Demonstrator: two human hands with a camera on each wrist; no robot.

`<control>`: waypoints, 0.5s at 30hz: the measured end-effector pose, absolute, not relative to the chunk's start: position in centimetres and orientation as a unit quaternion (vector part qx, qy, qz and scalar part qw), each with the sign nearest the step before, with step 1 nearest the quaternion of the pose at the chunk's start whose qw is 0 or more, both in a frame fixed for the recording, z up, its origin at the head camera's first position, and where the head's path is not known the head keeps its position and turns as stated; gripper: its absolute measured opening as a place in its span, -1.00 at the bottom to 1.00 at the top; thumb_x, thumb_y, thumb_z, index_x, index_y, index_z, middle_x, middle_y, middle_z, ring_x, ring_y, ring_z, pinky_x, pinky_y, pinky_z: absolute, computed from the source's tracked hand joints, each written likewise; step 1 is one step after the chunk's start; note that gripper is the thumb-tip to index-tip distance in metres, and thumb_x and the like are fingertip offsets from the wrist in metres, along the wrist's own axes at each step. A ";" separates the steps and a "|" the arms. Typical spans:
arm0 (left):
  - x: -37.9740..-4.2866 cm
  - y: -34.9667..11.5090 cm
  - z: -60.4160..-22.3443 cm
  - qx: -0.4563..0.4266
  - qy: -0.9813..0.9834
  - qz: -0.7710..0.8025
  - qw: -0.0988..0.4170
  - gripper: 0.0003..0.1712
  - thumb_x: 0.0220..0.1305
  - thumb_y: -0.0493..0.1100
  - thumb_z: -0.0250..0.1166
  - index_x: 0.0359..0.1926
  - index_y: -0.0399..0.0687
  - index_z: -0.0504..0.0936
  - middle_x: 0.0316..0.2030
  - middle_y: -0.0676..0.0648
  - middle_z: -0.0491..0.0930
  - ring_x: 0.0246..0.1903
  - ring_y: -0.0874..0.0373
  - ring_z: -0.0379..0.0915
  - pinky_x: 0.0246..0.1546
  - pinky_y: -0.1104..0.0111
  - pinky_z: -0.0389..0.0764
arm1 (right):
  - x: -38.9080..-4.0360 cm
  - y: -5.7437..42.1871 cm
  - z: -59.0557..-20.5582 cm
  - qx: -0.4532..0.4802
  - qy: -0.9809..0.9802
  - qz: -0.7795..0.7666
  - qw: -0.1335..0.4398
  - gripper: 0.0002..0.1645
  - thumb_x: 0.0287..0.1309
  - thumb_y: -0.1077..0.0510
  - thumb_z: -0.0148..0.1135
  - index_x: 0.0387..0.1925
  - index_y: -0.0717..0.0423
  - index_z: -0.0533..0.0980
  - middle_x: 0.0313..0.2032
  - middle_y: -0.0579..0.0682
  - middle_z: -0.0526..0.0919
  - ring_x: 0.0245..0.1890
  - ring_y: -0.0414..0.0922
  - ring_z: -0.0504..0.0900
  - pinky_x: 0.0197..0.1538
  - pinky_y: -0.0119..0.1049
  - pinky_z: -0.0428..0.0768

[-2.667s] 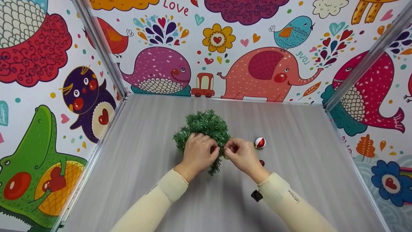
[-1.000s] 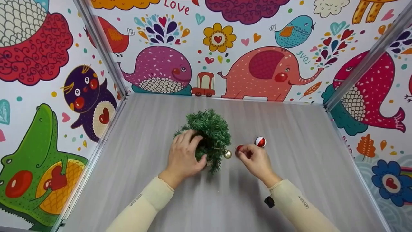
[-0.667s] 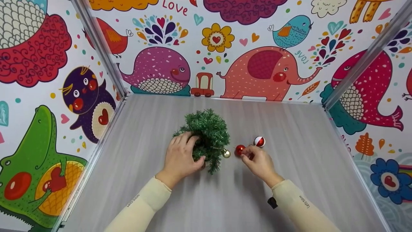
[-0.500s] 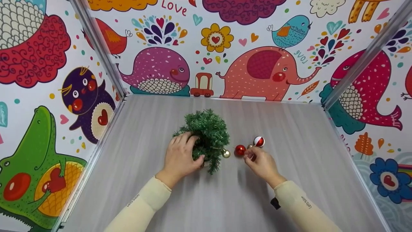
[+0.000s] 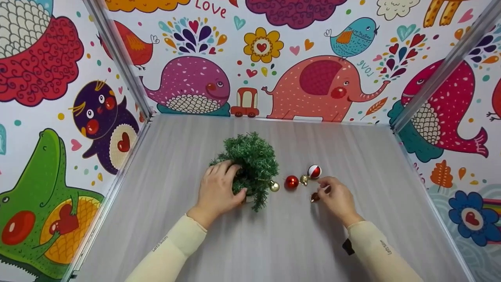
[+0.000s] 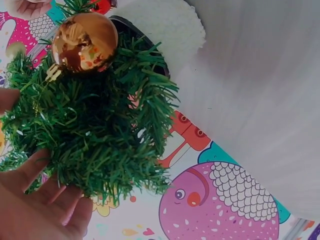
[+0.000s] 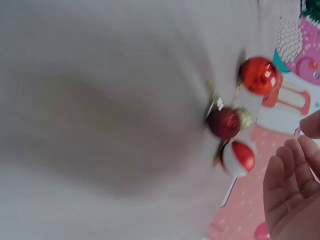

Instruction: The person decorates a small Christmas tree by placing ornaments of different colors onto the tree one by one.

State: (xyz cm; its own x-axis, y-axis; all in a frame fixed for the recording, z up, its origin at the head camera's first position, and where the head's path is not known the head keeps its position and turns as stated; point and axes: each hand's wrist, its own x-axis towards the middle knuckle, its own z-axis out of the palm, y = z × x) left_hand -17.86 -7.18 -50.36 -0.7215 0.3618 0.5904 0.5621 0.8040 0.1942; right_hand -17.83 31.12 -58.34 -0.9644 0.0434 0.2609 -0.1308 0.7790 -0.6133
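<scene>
A small artificial Christmas tree [image 5: 256, 154] of green tinsel stands near the middle of the table. My left hand [image 5: 217, 192] holds its left side, fingers curved around the branches and thumb towards me. Its white base [image 6: 175, 37] shows in the left wrist view. From a right-hand branch hangs a gold bauble [image 5: 274, 186]. To the tree's right lie a shiny red bauble [image 5: 291, 182], a small gold ornament [image 5: 304, 179], a red-and-white bauble [image 5: 314, 171] and a dark red bauble [image 5: 315, 197]. Beside the dark red one hovers my right hand [image 5: 339, 201], fingers loosely bent, holding nothing.
The grey wood-grain table [image 5: 188, 149] is bordered by printed walls [image 5: 250, 58] at the back and sides. Metal rails [image 5: 121, 58] run along the corners. A black wrist device [image 5: 347, 246] sits at the right sleeve.
Both hands were together at a branch; the left has shifted to the tree's left side. The gold bauble now shows hanging. My right hand touched the red bauble, left it and moved right.
</scene>
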 end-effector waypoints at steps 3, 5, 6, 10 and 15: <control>-17.8 -7.3 -50.4 -0.251 -0.913 -0.178 0.269 -0.30 -0.05 0.14 0.41 0.10 -0.15 0.60 0.07 -0.22 0.55 0.05 -0.13 0.51 0.10 0.01 0.45 | -17.9 32.0 -58.7 0.038 -0.937 0.323 0.126 -0.72 0.02 0.31 0.36 -0.15 0.10 0.63 -0.28 -0.02 0.66 -0.33 -0.03 0.65 -0.28 -0.08 0.56; -17.8 -7.3 -50.4 -0.250 -0.914 -0.177 0.267 -0.28 -0.05 0.14 0.41 0.11 -0.16 0.59 0.08 -0.22 0.55 0.06 -0.13 0.50 0.11 0.01 0.45 | -17.9 32.5 -59.1 0.063 -0.942 0.310 0.112 -0.69 0.01 0.32 0.36 -0.13 0.10 0.62 -0.23 -0.02 0.65 -0.31 -0.01 0.65 -0.25 -0.06 0.58; -17.8 -7.4 -50.4 -0.249 -0.914 -0.176 0.266 -0.27 -0.05 0.14 0.42 0.12 -0.16 0.59 0.09 -0.22 0.55 0.06 -0.13 0.50 0.11 0.01 0.45 | -18.0 32.7 -59.4 0.080 -0.944 0.302 0.103 -0.66 0.00 0.33 0.37 -0.11 0.10 0.62 -0.20 -0.02 0.64 -0.29 -0.02 0.65 -0.24 -0.06 0.58; -17.9 -7.4 -50.5 -0.252 -0.914 -0.179 0.264 -0.28 -0.06 0.13 0.43 0.11 -0.17 0.59 0.09 -0.22 0.54 0.06 -0.14 0.50 0.12 0.01 0.44 | -18.1 33.0 -60.2 0.134 -0.951 0.268 0.072 -0.60 0.01 0.31 0.41 -0.05 0.07 0.62 -0.13 -0.03 0.61 -0.25 -0.05 0.66 -0.20 -0.06 0.61; -18.0 -7.3 -50.5 -0.256 -0.915 -0.175 0.260 -0.27 -0.05 0.13 0.42 0.12 -0.16 0.59 0.10 -0.23 0.54 0.05 -0.15 0.50 0.11 0.00 0.45 | -18.1 33.0 -60.9 0.150 -0.957 0.237 0.070 -0.61 -0.03 0.30 0.44 -0.08 0.04 0.64 -0.15 -0.07 0.60 -0.25 -0.07 0.67 -0.18 -0.04 0.62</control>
